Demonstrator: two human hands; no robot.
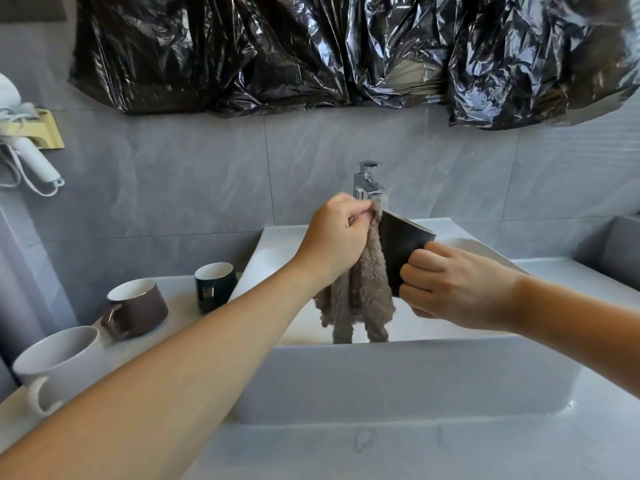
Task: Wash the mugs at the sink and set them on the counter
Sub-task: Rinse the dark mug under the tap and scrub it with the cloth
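Head view: the white sink [398, 375] stands raised on the grey counter [450, 452], its front wall nearest the camera and its chrome tap [369, 181] at the back edge against the tiled wall. Open counter lies in front of the basin and to its right. On the counter strip to the left stand three mugs in a row, each apart from the next: a white mug [59, 362] nearest, a brown mug [138, 308] behind it, and a dark green mug [214, 287] just beside the basin's left wall. Over the basin, the right hand [457, 289] grips a dark mug [403, 251], held tilted just below the tap. The left hand [337, 237] pinches a brown fleecy cloth [360, 289] against that mug's left side; the cloth hangs down into the basin.
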